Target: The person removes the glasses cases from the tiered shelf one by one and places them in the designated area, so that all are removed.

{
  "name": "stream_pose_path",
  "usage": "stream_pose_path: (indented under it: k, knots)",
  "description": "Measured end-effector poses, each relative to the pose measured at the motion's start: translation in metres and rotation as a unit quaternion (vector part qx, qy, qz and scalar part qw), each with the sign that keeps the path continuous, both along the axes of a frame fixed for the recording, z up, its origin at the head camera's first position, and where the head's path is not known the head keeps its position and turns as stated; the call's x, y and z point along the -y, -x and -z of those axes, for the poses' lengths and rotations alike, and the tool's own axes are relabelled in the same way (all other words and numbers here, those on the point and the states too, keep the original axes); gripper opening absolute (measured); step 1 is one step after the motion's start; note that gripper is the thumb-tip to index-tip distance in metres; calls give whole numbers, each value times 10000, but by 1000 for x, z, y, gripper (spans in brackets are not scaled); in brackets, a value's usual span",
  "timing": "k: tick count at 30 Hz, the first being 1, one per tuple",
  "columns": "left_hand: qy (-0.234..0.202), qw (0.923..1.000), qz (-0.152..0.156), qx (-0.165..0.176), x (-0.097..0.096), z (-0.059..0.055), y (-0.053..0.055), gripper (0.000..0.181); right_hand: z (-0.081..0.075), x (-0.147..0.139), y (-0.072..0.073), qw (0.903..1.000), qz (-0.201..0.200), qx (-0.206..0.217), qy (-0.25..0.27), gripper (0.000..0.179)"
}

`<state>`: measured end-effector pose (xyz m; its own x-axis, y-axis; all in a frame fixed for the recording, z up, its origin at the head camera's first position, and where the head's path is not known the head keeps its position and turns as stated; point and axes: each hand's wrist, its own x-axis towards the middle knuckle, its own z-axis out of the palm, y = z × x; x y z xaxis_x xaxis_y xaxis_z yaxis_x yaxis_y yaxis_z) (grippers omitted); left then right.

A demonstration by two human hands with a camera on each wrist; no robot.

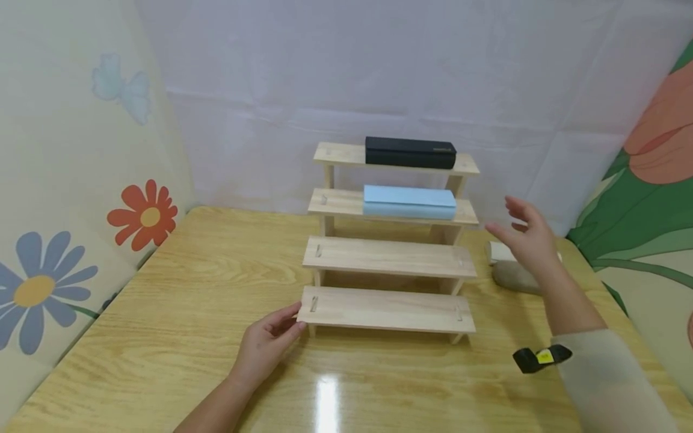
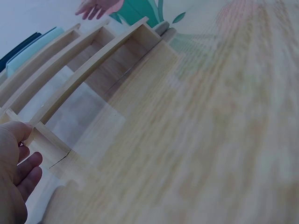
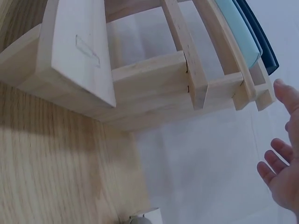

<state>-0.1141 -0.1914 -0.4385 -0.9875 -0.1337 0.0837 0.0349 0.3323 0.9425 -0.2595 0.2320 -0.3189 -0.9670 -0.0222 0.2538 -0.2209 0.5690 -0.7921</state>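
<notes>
A wooden stepped display rack (image 1: pixel 387 310) with several tiers stands on the table. My left hand (image 1: pixel 269 346) grips the left end of its lowest tier, and the left wrist view shows the thumb on the board's edge. On the top tier lies a long black case (image 1: pixel 409 153), toward the right. One tier below it sits a similar light blue case (image 1: pixel 408 202). My right hand (image 1: pixel 529 240) hovers to the right of the rack, holding nothing, with fingers spread in the right wrist view; it is apart from the wood there.
Behind the right forearm, a white object (image 1: pixel 497 252) and a grey rounded object (image 1: pixel 514 277) lie on the wood-grain table (image 1: pixel 216 270), both partly covered. A white cloth (image 1: pixel 379 66) hangs at the back. Flower-printed panels (image 1: pixel 65 180) flank the table.
</notes>
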Motion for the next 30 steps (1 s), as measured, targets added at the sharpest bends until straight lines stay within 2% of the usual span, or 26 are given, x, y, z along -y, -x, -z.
stream_pose_path:
  k: [16, 25, 30]
  knots:
    - [6, 10000, -13, -64, 1, 2, 0, 39, -15, 34, 13, 9988, -476, 64, 9, 72]
    - [-5, 10000, -38, -49, 1, 1, 0, 39, -24, 51, 23, 9947, -1018, -40, -157, 67]
    - [-65, 10000, -52, -19, 0, 2, 0, 38, -26, 61, 27, 9918, -1240, 130, -289, 67]
